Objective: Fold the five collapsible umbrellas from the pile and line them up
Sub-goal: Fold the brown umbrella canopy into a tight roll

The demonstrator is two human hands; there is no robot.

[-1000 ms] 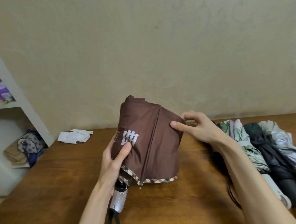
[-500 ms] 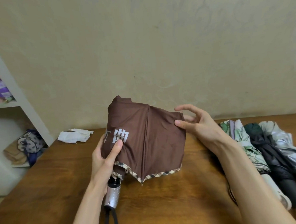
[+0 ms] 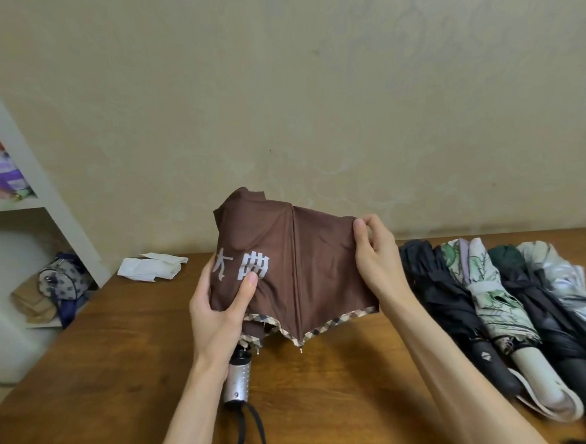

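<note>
On a wooden table [image 3: 106, 387], four folded umbrellas [image 3: 488, 289] lie side by side at right. Above it, the left hand [image 3: 218, 315] grips the brown umbrella [image 3: 305, 272]; the right hand [image 3: 376, 261] pinches its canopy.

Brown umbrella [image 3: 322, 271]: we read thin cloth, smooth, matt w/ faint sheen; checked fabric trim at hem. Handle [image 3: 239, 379]: silver, metallic-look, dimpled. Strap [image 3: 255, 437]: black webbing, matt. Table [image 3: 106, 387]: wood, visible grain, semi-gloss finish. Wall [image 3: 276, 85]: matt, mottled plaster look. Paper [image 3: 150, 269]: white, crumpled. Rt side we note silvery umbrella [image 3: 573, 290]: glossier cloth; black grip [image 3: 492, 367]: matt plastic; cream grip [image 3: 534, 371]: smooth.
</note>
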